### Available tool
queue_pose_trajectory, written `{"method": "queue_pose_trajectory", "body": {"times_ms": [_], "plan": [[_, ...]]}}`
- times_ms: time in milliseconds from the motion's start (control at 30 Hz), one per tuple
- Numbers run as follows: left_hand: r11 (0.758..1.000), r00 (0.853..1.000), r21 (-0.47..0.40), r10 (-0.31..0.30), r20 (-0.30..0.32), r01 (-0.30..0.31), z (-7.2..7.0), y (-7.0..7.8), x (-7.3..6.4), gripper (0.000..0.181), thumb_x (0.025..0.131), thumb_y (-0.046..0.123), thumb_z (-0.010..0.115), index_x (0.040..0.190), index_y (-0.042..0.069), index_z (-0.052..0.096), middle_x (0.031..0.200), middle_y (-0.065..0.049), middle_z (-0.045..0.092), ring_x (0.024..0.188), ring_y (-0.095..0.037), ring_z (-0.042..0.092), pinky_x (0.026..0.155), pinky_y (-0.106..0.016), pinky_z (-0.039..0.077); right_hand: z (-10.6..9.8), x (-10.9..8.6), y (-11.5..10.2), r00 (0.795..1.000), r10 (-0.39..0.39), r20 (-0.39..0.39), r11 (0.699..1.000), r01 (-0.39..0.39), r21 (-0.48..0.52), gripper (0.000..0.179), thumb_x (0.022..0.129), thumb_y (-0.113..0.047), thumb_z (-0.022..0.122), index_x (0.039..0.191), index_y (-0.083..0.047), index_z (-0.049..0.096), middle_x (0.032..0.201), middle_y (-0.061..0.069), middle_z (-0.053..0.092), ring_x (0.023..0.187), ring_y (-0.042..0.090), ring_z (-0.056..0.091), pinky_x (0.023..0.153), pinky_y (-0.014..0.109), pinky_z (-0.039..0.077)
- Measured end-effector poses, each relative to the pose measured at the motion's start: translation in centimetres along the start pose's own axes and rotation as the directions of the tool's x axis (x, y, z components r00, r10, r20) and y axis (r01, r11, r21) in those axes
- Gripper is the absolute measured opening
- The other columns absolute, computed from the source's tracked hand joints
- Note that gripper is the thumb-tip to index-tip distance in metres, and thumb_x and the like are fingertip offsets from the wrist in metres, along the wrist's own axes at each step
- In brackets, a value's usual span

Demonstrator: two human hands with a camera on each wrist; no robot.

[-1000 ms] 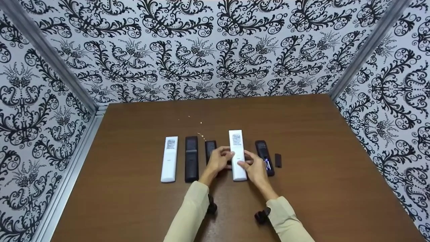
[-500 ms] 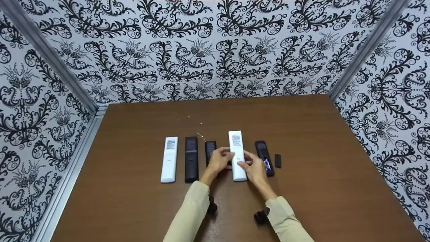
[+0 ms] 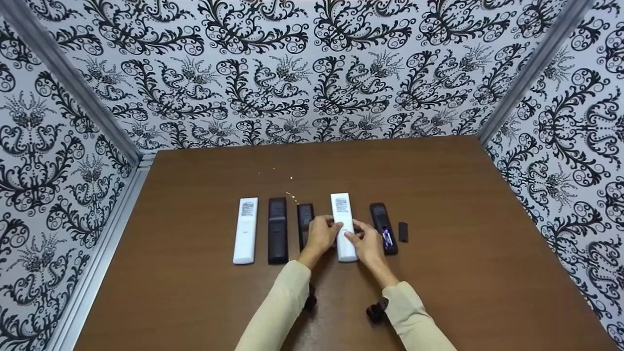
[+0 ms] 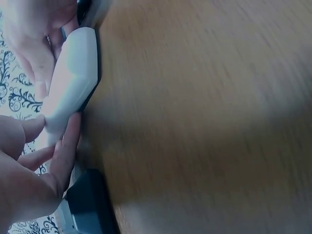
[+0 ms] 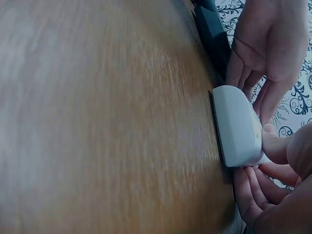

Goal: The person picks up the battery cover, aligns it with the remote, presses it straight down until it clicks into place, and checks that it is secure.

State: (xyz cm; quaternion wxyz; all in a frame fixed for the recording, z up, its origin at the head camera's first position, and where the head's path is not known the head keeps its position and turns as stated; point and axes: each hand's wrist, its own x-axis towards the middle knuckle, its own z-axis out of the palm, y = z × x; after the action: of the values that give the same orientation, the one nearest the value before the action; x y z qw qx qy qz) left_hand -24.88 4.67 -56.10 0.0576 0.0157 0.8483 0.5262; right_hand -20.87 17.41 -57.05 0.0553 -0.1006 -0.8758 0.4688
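Observation:
A white remote control (image 3: 342, 207), its printed back facing up, is between my two hands. From its left side my left hand (image 3: 321, 235) grips it, thumb on the back. On the right edge, a little lower, my right hand (image 3: 369, 245) holds it with thumb on top and fingers along the side. In the left wrist view the near end of the white remote (image 4: 75, 68) looks close to or touching the table. Partly behind my left hand lies a small black remote (image 3: 304, 217). Beside my right hand, another black remote (image 3: 381, 219) shows batteries (image 3: 387, 238) in its uncovered compartment.
Further left on the brown table (image 3: 195, 292) lie a large black remote (image 3: 278, 234) and a second white remote (image 3: 245, 234), both back up. A small black battery cover (image 3: 403, 232) is at the right. Patterned walls (image 3: 292, 97) enclose the back and sides.
The white remote's far end has come slightly lower and nearer to me. My left hand has shifted a little to the right; the right hand stays nearly in place.

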Motion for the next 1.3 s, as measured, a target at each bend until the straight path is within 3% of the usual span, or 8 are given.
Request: {"method": "queue_pose_trajectory", "body": {"times_ms": [233,500,600,833,1000,1167,1300], "plan": [[0.989,0.994,0.135,0.070,-0.078,-0.059,0.4,0.0,-0.1,0.013,0.089,0.011,0.074,0.097,0.001,0.078,0.082,-0.009,0.075,0.072,-0.014,0.061,0.067,-0.030,0.053,0.1,0.1,0.0,0.999,-0.026,-0.020,0.999,0.025,-0.042,0.040,0.091,-0.011,0.073,0.127,0.004,0.065,0.109,0.018,0.068,0.082,0.022,0.062,0.070,0.029,0.048],[0.971,0.979,0.234,0.004,-0.204,0.044,1.6,1.2,-1.1,0.022,0.087,0.017,0.076,0.106,0.005,0.076,0.100,-0.013,0.073,0.093,-0.030,0.071,0.077,-0.045,0.057,-1.0,-0.3,0.1,1.000,0.000,-0.005,1.000,0.000,-0.009,0.033,0.093,-0.013,0.071,0.123,0.000,0.069,0.113,0.018,0.068,0.089,0.023,0.066,0.070,0.027,0.050],[0.963,0.971,0.268,0.030,-0.236,0.036,2.3,2.2,-1.7,0.028,0.086,0.019,0.078,0.111,0.005,0.073,0.101,-0.014,0.069,0.093,-0.032,0.069,0.078,-0.046,0.057,-2.2,-0.4,0.4,0.999,-0.018,-0.033,0.999,0.020,0.048,0.025,0.094,-0.009,0.069,0.116,0.000,0.072,0.112,0.020,0.070,0.085,0.022,0.068,0.068,0.025,0.053],[0.965,0.971,0.258,0.103,-0.214,-0.045,4.2,4.1,-2.9,0.030,0.085,0.018,0.079,0.111,0.005,0.070,0.096,-0.012,0.067,0.087,-0.030,0.067,0.077,-0.043,0.056,-6.2,-0.4,1.4,0.995,0.031,-0.096,0.991,-0.018,0.130,0.016,0.093,-0.003,0.067,0.106,0.000,0.075,0.088,0.019,0.072,0.072,0.021,0.068,0.055,0.018,0.051],[0.972,0.974,0.212,0.139,-0.178,-0.100,5.9,5.0,-3.4,0.034,0.084,0.012,0.080,0.112,0.000,0.067,0.097,-0.015,0.064,0.084,-0.028,0.064,0.077,-0.039,0.055,-8.4,-0.3,2.4,0.989,0.077,-0.123,0.988,-0.059,0.140,0.016,0.092,-0.003,0.068,0.105,0.001,0.075,0.092,0.018,0.071,0.068,0.010,0.062,0.056,0.018,0.051],[0.981,0.982,0.178,0.101,-0.158,-0.072,7.3,6.2,-3.5,0.036,0.081,0.012,0.081,0.111,0.000,0.064,0.099,-0.016,0.062,0.085,-0.027,0.064,0.077,-0.038,0.056,-9.9,-0.2,3.7,0.986,0.088,-0.139,0.991,-0.072,0.115,0.016,0.091,-0.003,0.069,0.105,0.003,0.074,0.098,0.019,0.070,0.066,0.012,0.062,0.055,0.018,0.050],[0.984,0.987,0.175,0.046,-0.153,-0.019,8.7,6.9,-3.6,0.043,0.079,0.013,0.084,0.113,-0.001,0.062,0.102,-0.017,0.060,0.092,-0.028,0.063,0.085,-0.038,0.055,-10.6,-0.1,4.6,0.985,0.105,-0.139,0.993,-0.096,0.072,0.016,0.092,-0.007,0.069,0.105,0.001,0.075,0.101,0.020,0.070,0.066,0.012,0.063,0.054,0.017,0.049]]}}
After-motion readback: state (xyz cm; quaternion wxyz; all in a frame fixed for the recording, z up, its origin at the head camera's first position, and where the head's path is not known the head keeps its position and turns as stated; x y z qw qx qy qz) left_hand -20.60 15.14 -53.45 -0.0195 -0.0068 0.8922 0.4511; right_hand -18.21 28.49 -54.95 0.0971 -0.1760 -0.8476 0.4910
